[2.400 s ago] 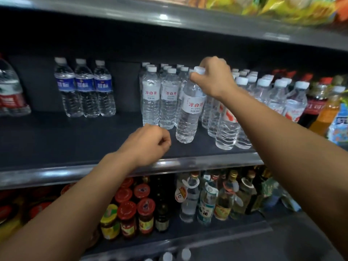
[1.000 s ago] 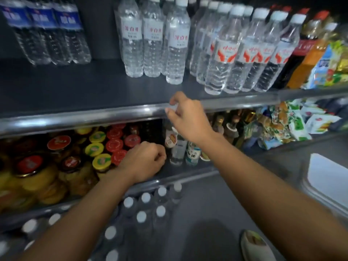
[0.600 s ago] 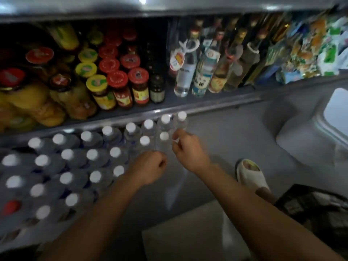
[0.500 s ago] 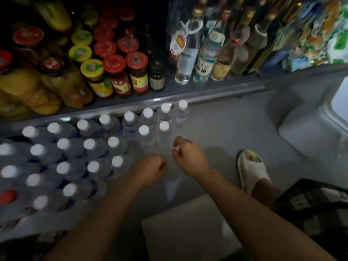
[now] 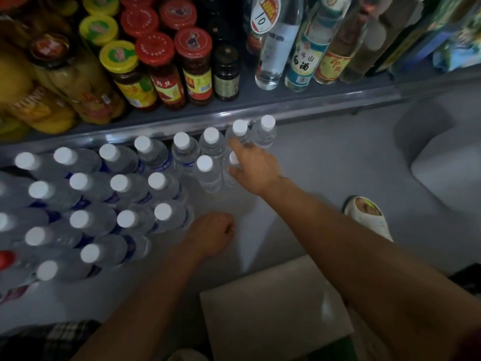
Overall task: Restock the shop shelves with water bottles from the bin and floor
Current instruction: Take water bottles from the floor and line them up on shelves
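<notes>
Several clear water bottles with white caps (image 5: 122,183) stand packed on the grey floor in front of the bottom shelf. My right hand (image 5: 256,169) reaches over the right end of the group. Its index finger and thumb are spread on either side of one bottle (image 5: 232,158), whose cap shows between them, and they have not closed on it. Another bottle (image 5: 208,175) stands just left of that hand. My left hand (image 5: 212,235) hovers lower down as a curled fist with nothing in it, beside the nearest bottle (image 5: 166,217).
The bottom shelf edge (image 5: 312,105) runs above the bottles, carrying red- and yellow-lidded jars (image 5: 192,63) and glass liquor bottles (image 5: 276,48). My foot in a pale sandal (image 5: 369,217) is at the right. A pale bin (image 5: 447,165) sits far right, a light box (image 5: 273,303) below.
My view dropped from the upper water shelf to the floor. My right hand let go of the shelved bottle, came down and now spreads around a floor bottle. My left fist came down with it.
</notes>
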Available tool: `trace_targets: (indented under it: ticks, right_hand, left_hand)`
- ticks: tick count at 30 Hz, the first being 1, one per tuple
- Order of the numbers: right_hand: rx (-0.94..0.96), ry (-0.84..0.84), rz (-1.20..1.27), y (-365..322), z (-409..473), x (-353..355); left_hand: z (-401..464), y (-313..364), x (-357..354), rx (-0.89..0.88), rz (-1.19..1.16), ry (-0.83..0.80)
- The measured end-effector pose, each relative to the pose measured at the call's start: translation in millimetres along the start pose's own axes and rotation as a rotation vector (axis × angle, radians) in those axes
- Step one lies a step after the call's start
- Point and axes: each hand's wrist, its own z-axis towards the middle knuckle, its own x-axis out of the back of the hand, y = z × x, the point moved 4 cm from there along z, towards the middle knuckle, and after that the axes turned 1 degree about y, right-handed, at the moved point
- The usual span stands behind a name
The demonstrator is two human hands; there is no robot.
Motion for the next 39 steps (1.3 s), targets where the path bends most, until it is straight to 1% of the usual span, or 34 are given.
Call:
trace_targets:
  ticks: [4, 6, 8, 10, 12, 15, 19, 22, 26, 31, 35, 39]
  right_hand:
    - [0.057, -0.106, 0.003, 2.6, 8.5, 2.6]
    - [0.019, -0.129, 0.051, 11.2, 4.5, 11.2]
    - [-0.040, -0.102, 0.107, 19.6, 0.6, 27.4]
    - [-0.069, -0.044, 0.153, 22.3, -2.1, 48.4]
    - [-0.053, 0.018, 0.137, 16.5, -2.3, 77.5]
    - [-0.051, 0.057, 0.101, 6.0, -4.6, 121.4]
    - [-0.078, 0.175, 0.151, -9.8, -17.0, 187.7]
    - [-0.022, 0.277, 0.181, -27.9, -24.8, 237.3]
    - [0.065, 0.436, 0.157, -51.7, -32.4, 305.1]
    - [0.169, 0.634, 0.158, -73.9, -33.5, 384.5]
    - [0.253, 0.761, 0.184, -81.9, -18.8, 441.4]
    - [0.326, 0.833, 0.099, -90.8, 17.8, 486.5]
  left_hand:
    - [-2.8, 3.5, 6.2, -0.011, -0.038, 0.003]
    - [-4.4, 7.0, 14.7, -0.023, -0.058, 0.021]
    - [-5.5, 11.5, 28.7, -0.039, -0.063, 0.060]
    - [-8.5, 17.3, 45.9, -0.072, -0.069, 0.097]
    - [-12.3, 23.6, 68.2, -0.108, -0.081, 0.144]
    - [-18.8, 32.1, 102.1, -0.134, -0.068, 0.203]
    - [-34.7, 52.6, 155.4, -0.225, -0.037, 0.284]
    - [-51.1, 67.9, 196.5, -0.275, 0.014, 0.386]
    - [-70.6, 87.4, 254.1, -0.301, 0.055, 0.537]
    - [-90.1, 117.8, 330.2, -0.333, 0.118, 0.659]
    - [-96.9, 139.2, 379.9, -0.340, 0.173, 0.762]
    - [-92.1, 153.4, 419.4, -0.299, 0.210, 0.820]
